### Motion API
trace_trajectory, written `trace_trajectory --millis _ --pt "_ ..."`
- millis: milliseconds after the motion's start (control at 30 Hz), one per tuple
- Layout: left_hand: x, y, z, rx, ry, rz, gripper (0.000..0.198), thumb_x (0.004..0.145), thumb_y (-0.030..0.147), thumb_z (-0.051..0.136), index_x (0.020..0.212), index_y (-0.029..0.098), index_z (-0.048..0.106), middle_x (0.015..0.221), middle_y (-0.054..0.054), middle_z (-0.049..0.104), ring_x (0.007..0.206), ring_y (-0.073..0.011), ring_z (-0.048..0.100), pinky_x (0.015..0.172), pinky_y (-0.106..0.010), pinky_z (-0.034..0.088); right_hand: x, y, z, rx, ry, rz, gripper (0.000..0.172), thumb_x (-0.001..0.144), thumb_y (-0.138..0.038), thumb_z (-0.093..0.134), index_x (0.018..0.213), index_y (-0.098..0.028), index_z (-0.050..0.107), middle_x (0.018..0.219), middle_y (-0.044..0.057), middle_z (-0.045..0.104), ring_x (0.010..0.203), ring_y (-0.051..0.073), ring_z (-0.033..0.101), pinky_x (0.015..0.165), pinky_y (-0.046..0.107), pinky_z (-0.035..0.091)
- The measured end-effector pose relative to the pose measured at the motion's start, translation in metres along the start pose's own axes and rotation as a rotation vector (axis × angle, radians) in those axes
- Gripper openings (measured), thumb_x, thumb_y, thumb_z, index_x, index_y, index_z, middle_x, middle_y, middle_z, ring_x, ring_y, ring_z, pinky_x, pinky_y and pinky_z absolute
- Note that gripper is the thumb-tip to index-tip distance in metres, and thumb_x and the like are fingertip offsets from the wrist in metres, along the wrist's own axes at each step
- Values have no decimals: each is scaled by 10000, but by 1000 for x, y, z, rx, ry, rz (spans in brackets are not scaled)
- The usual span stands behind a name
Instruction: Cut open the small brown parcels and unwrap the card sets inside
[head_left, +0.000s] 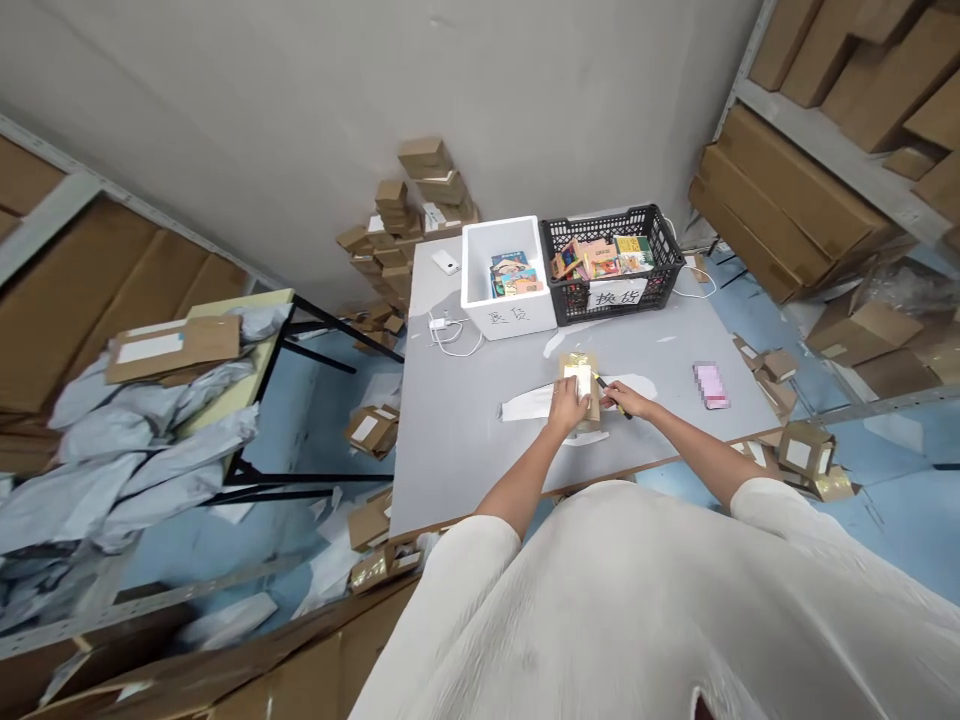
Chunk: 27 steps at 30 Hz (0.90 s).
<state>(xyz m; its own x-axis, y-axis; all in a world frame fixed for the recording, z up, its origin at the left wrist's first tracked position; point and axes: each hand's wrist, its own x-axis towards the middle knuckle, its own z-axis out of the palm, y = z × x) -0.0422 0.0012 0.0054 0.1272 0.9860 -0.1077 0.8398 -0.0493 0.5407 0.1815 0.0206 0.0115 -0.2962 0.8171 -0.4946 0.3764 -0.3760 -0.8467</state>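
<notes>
Left hand [568,404] laid on small cardboard box [577,359], fingers at label [580,376] (pinching or merely pressing, cannot tell). Right hand [627,399] pinching black-and-yellow tool [601,381] at box's right edge. Box on grey worktop [457,430]; white tub [517,320], black crate [661,287] beyond.

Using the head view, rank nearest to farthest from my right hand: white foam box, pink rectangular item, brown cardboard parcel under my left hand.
1. Brown cardboard parcel, just left of your right hand.
2. Pink rectangular item, farther right.
3. White foam box, back left.

Left grip [568,404] on small cardboard box [579,359]; right grip [625,399] holding black-yellow tool [601,382] at box edge; grey table [461,425] beneath.
</notes>
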Motion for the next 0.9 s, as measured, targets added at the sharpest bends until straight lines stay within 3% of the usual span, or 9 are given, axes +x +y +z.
trace_trajectory --millis 100,167,300,467,567,667,800,900 --pt "5 22 3 123 -18 -129 856 965 544 660 1693 215 352 1646 -215 490 1634 -418 297 1314 -647 250 1 5 -3 26 68 20 293 1025 -537 594 1045 -254 520 1130 101 802 1028 238 760 839 308 557" --pt "5 34 4 188 -48 -149 977 911 586 717 1719 225 303 1684 -224 440 1657 -444 226 1312 -671 200 3 8 -12 1 162 38 307 1021 -550 587 1066 -257 509 1165 100 787 984 221 753 805 297 541" --pt "3 40 -1 273 -151 -67 1020 894 401 725 1756 232 208 1652 -225 461 1600 -403 340 1295 -598 238 7 13 -34 -16 264 36 346 983 -576 619 1074 -256 526 1198 90 750 966 207 730 781 289 523" --pt "-2 19 -24 337 -344 131 1143 808 159 732 1772 300 135 1668 -184 452 1570 -365 402 1285 -572 252 7 12 -32 38 308 38 329 966 -570 610 1037 -250 588 1112 71 746 1056 227 714 814 290 535" --pt "-7 4 -37 373 -390 245 1122 800 81 711 1759 322 181 1676 -162 454 1581 -352 398 1297 -560 222 2 9 -18 112 263 28 317 931 -553 626 988 -241 638 1083 69 766 1072 240 722 855 302 562" --pt "-11 -1 -41 386 -357 241 973 865 107 675 1726 298 264 1624 -167 509 1535 -350 450 1282 -541 257 -5 5 -5 220 171 30 301 917 -524 634 994 -235 668 1134 78 789 1120 254 741 878 309 587" --pt "-14 4 -31 325 -292 250 766 951 276 675 1655 279 373 1565 -165 556 1467 -356 512 1229 -501 353 -14 1 -2 287 26 92 304 971 -521 593 1065 -238 657 1184 100 800 1080 244 776 827 305 614" --pt "-14 7 -21 293 -264 256 692 961 256 658 1610 262 419 1520 -164 588 1422 -348 555 1197 -487 396 -21 1 -13 205 1 130 291 1007 -502 566 1068 -232 658 1157 110 805 962 234 789 736 297 619"
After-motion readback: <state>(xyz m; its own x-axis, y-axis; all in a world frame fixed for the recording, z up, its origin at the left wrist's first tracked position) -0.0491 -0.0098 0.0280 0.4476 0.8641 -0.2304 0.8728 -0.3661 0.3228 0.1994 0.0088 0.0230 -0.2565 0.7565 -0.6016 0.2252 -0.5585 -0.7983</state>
